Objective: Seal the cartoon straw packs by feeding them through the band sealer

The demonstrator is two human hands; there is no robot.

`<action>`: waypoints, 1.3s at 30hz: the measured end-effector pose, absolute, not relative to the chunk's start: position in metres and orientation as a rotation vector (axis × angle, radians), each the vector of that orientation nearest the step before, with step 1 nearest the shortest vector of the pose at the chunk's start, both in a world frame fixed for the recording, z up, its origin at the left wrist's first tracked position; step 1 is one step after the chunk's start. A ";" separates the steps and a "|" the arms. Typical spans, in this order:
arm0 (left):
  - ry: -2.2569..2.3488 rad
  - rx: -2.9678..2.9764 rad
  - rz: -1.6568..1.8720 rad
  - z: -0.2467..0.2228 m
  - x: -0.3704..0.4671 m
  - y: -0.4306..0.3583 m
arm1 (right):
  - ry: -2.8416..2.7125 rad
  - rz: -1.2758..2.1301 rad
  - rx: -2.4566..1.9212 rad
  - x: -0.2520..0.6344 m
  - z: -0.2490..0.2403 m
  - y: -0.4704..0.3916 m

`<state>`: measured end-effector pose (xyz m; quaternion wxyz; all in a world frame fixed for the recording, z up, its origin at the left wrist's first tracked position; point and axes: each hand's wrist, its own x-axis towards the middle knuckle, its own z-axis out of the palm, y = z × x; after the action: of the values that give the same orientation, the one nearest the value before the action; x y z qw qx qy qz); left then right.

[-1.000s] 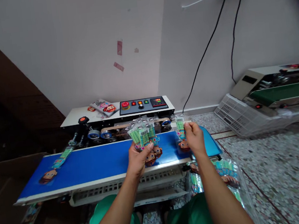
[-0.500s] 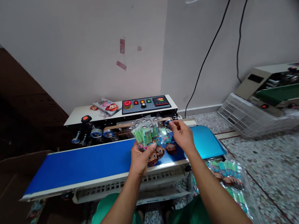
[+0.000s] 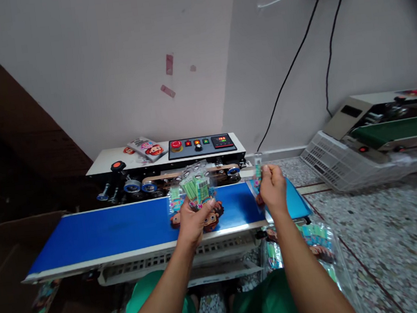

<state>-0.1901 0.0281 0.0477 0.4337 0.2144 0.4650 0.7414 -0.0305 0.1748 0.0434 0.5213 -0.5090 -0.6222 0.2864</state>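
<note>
My left hand (image 3: 194, 219) is closed around a bunch of clear plastic packets (image 3: 199, 190) with green striped pieces, a barcode and cartoon faces printed low down. It holds them over the blue conveyor belt (image 3: 119, 232) of a bag sealing machine (image 3: 109, 160). Just left of that bunch, a similar packet (image 3: 174, 205) stands at the machine's drive band, partly hidden by the bunch. At the belt's right end, my right hand (image 3: 273, 189) pinches one single packet (image 3: 258, 178) by its side, upright and apart from the bunch.
The control panel (image 3: 202, 146) has a red button and a lit display. A flat printed pack (image 3: 147, 148) lies on the machine top. More packets fill a clear bag (image 3: 320, 244) at lower right. A second machine (image 3: 395, 115) rests on a white crate (image 3: 329, 162). Cardboard (image 3: 10, 239) stands left.
My right hand has moved right and now holds a single packet. The packet that was right of the bunch now shows on its left. My left hand keeps its bunch.
</note>
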 end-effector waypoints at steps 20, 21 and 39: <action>1.228 0.509 1.869 0.054 -0.182 0.029 | -1.764 1.117 -0.756 -0.076 0.066 0.125; 1.230 0.511 1.866 0.055 -0.181 0.029 | -1.737 1.153 -0.707 -0.079 0.069 0.119; 1.204 0.493 1.910 0.046 -0.189 0.032 | -1.267 0.800 -0.734 -0.054 0.069 0.132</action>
<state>-0.1888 0.0322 0.0465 0.4034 0.1952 0.4767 0.7563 -0.0541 0.1323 0.0689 0.6717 -0.3257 -0.5626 0.3553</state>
